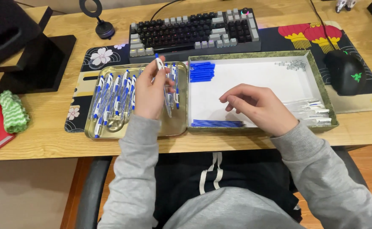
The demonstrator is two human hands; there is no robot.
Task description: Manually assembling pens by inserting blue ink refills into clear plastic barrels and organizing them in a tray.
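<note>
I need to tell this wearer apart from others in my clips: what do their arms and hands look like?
Both arms wear loose grey sweatshirt sleeves with ribbed cuffs at the wrists. The left hand and right hand are bare: no gloves, rings or watch show.

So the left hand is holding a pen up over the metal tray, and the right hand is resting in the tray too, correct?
Not quite. In the head view the left hand does hold a pen over the metal tray, but the right hand rests in the white-lined box, not the tray.
</note>
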